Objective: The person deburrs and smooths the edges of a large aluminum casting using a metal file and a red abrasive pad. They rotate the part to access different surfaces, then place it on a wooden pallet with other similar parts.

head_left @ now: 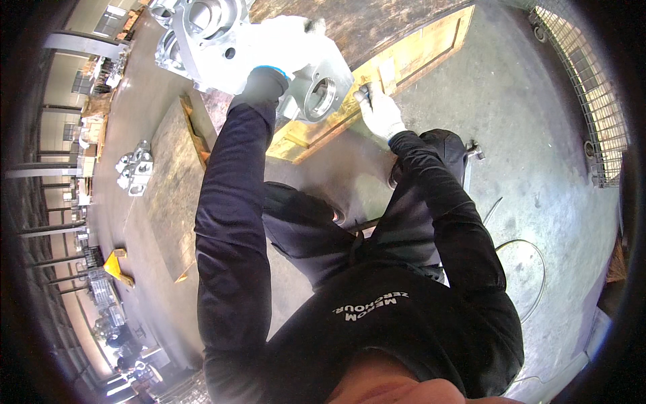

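"Any writing to read?"
"Two lines of white lettering point(371, 305) on the black shirt point(404, 337), upside down from here. I can see none on the casting point(225, 67)."
"Where's the casting?"
"Upper left, overlapping the yellow-sided wooden base point(431, 47). Glare hides how it's supported."
"And the left hand point(286, 50)?"
"Gloved in white, over the casting. It's so washed out I can't tell how far the fingers open, or whether they grip."
"The right hand point(379, 113)?"
"Gloved too, just beside the base's yellow edge. Fingers bent, dark at the tips; I can't tell whether they hold anything."
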Available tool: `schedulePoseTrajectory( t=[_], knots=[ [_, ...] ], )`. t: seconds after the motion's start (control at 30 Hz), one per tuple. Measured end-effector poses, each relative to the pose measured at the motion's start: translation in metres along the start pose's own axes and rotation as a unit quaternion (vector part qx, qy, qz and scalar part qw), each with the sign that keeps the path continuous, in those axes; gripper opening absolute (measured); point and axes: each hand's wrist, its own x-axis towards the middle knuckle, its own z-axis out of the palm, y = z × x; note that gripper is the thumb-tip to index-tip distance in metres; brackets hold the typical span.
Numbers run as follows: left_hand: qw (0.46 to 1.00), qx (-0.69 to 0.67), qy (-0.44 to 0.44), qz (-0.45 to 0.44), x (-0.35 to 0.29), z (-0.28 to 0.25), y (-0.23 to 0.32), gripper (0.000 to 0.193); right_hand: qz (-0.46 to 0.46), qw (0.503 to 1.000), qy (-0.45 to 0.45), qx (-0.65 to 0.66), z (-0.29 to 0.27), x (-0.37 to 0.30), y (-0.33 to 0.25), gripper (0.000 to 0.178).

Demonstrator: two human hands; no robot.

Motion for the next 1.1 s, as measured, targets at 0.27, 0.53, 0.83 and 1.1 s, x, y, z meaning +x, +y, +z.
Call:
schedulePoseTrajectory(
  t=[0.27, 0.53, 0.83, 1.1],
  knots=[
    [1.000, -0.002, 0.005, 0.001, -0.001, 0.011, -0.010, 0.043, 0.008, 0.999, 0.008, 0.037, 0.035, 0.006, 0.010, 0.036],
    [1.000, 0.014, 0.005, 0.001, -0.003, 0.011, -0.009, 0.043, -0.017, 0.997, 0.058, 0.044, 0.056, 0.012, 0.016, 0.025],
    [1.000, 0.012, 0.014, 0.011, 0.000, 0.016, -0.009, 0.043, -0.012, 0.994, 0.090, 0.067, 0.070, 0.012, 0.019, 0.028],
    [1.000, 0.007, 0.021, 0.009, 0.005, 0.019, -0.009, 0.043, 0.007, 0.994, 0.103, 0.039, 0.077, 0.007, 0.010, 0.044]
  ],
)
